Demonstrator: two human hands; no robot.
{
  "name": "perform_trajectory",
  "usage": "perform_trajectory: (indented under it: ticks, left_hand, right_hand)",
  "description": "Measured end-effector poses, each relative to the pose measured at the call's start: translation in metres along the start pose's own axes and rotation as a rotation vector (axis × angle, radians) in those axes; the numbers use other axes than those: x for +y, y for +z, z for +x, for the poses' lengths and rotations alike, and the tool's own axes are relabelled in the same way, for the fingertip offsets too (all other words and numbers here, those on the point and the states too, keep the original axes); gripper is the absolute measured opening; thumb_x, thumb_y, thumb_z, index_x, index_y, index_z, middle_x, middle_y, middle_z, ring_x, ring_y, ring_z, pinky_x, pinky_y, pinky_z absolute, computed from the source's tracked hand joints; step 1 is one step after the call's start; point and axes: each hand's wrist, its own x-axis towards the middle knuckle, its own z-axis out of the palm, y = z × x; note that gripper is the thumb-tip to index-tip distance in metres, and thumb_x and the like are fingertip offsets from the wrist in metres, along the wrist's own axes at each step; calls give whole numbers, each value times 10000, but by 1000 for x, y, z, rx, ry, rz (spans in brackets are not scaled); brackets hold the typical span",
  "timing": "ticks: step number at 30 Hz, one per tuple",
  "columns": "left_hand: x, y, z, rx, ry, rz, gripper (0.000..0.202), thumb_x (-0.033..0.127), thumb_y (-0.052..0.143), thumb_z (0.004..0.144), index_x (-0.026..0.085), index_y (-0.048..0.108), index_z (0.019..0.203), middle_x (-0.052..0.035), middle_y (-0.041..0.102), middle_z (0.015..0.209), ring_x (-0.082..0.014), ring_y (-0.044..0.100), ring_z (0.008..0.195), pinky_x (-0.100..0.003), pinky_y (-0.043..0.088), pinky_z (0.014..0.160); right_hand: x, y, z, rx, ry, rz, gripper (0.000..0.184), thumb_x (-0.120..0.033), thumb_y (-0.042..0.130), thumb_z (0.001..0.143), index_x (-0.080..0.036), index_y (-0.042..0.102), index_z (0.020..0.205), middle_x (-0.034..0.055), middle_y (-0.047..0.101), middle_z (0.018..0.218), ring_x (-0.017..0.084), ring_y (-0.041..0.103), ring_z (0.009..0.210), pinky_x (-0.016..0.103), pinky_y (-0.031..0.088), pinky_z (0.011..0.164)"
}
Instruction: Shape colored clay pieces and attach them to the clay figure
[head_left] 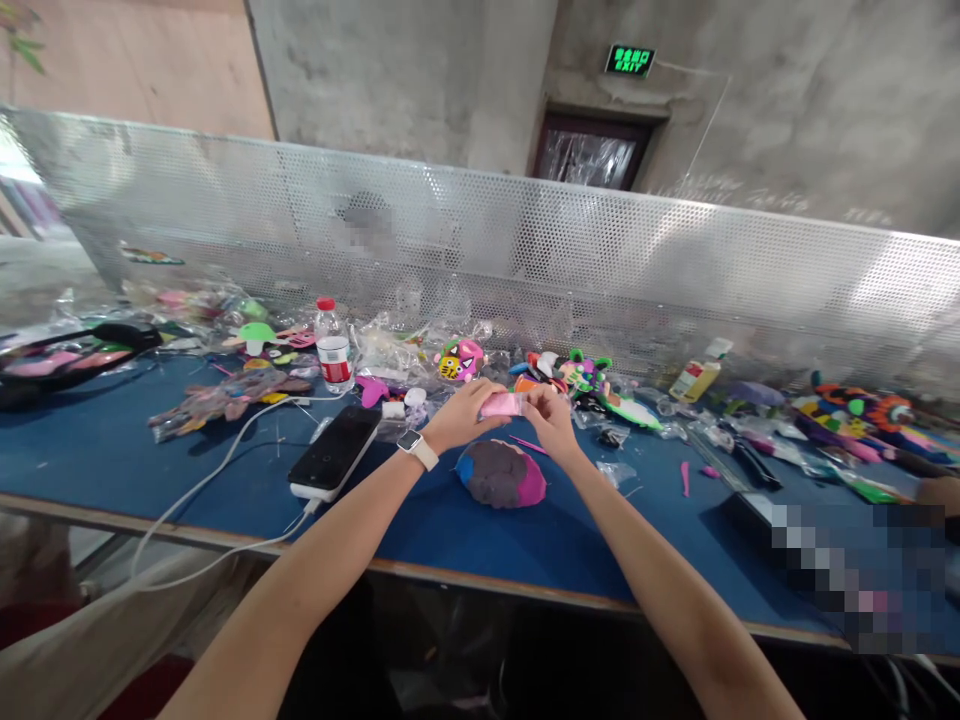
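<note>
Between my two hands is a small clear packet of pink clay, held above the blue table. My left hand, with a watch on its wrist, grips the packet's left end. The fingers of my right hand pinch its right end. Just below them lies a rounded clay piece, grey in the middle, blue at the left and magenta at the right. A thin magenta stick rests behind it, partly hidden by my right hand.
A phone on a white power bank with a cable lies to the left. Behind it stands a red-capped bottle. Colourful clay figures and plastic wrappers line the back, before a perforated metal screen. A black device is at right.
</note>
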Motion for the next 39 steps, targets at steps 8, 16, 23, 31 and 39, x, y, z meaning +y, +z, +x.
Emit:
perform_trajectory:
  ticks: [8, 16, 23, 31, 39]
  left_hand:
    - [3, 4, 1, 74, -115, -301, 310, 451, 569, 1014, 175, 600, 1152, -98, 694, 1106, -232, 665, 1006, -378, 520, 920]
    - [7, -4, -3, 1, -135, -438, 368, 537, 523, 1020, 182, 600, 1076, -73, 703, 1050, -211, 651, 946, -351, 512, 865]
    - [6, 1, -4, 75, -215, -433, 409, 537, 531, 1020, 184, 566, 1222, -87, 691, 1135, -240, 652, 1045, -381, 521, 923]
    - [9, 8, -4, 27, -152, -579, 410, 549, 518, 1016, 176, 606, 1163, -96, 695, 1147, -235, 650, 1056, -374, 515, 970]
    - [12, 10, -4, 48, -181, -383, 505, 552, 339, 1072, 166, 664, 1056, -87, 733, 1002, -215, 668, 918, -327, 502, 872]
  right_hand:
    - [-5, -10, -5, -99, -201, -155, 223, -398, 642, 963, -307, 720, 1151, 106, 574, 1493, 325, 582, 1331, 564, 512, 1078]
    - [-8, -1, -10, -269, -150, 15, 419, -534, 685, 942, -317, 655, 1299, 112, 442, 1642, 336, 556, 1405, 530, 544, 1071]
    - [-22, -4, -4, -246, -167, -161, 266, -438, 685, 975, -283, 724, 1188, 123, 523, 1594, 324, 589, 1383, 577, 440, 1179]
    - [-19, 1, -11, -438, -50, 52, 584, -510, 737, 935, -352, 592, 1478, 69, 383, 1701, 332, 378, 1565, 535, 458, 1200]
    - [-27, 4, -8, -429, -10, 36, 453, -597, 711, 934, -344, 724, 1310, 39, 384, 1705, 332, 311, 1596, 551, 287, 1298]
